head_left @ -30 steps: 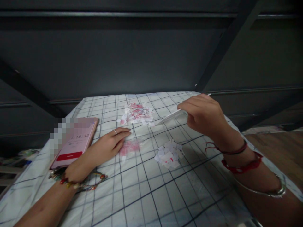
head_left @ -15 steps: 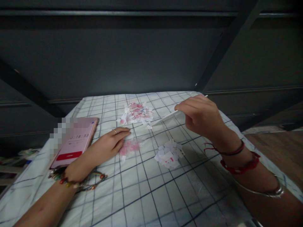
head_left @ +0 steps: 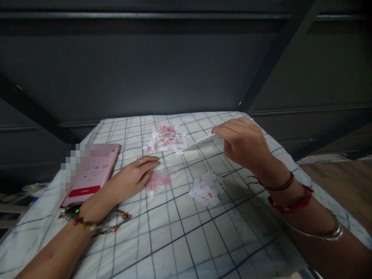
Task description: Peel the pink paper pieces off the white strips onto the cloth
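My right hand (head_left: 245, 143) pinches a pair of thin white tweezers (head_left: 200, 142), its tips angled down to the left. Those tips meet the near right edge of a pile of small white and pink paper scraps (head_left: 168, 138); whether a scrap is between them I cannot tell. Resting on the cloth, my left hand (head_left: 135, 176) has its fingers stretched out and holds nothing. Beside its fingertips lies a small heap of pink translucent pieces (head_left: 159, 180). Nearer me, below the right hand, sits a pile of mostly white paper scraps (head_left: 207, 188), one with a red mark.
A white checked cloth (head_left: 174, 240) covers the table. On the left lies a phone (head_left: 93, 174) with a timer on its screen, close to my left forearm. Behind the table's far edge stands a dark panelled wall (head_left: 162, 73).
My right hand has shifted slightly left, bringing the tweezer tips and a scrap near them closer to the far pile. The left hand stays in place.
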{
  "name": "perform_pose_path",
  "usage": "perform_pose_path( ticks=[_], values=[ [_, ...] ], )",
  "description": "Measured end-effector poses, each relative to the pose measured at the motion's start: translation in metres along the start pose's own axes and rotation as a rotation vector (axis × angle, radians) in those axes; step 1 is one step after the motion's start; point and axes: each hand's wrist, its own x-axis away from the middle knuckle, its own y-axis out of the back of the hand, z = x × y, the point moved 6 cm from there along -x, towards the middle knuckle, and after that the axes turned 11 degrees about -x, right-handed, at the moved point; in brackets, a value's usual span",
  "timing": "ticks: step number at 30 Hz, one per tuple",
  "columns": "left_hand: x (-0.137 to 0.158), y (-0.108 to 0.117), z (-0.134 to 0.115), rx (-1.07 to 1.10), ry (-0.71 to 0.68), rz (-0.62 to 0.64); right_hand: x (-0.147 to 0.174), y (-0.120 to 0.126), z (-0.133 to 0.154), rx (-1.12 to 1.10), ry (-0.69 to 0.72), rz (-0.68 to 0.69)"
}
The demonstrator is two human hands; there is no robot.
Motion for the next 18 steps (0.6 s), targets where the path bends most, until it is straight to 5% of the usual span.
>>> perform_pose_path(
  ticks=[18],
  values=[
    [0.000,0.001,0.000,0.006,0.003,-0.007,-0.004,0.000,0.010,-0.160,0.048,0.043]
  ],
)
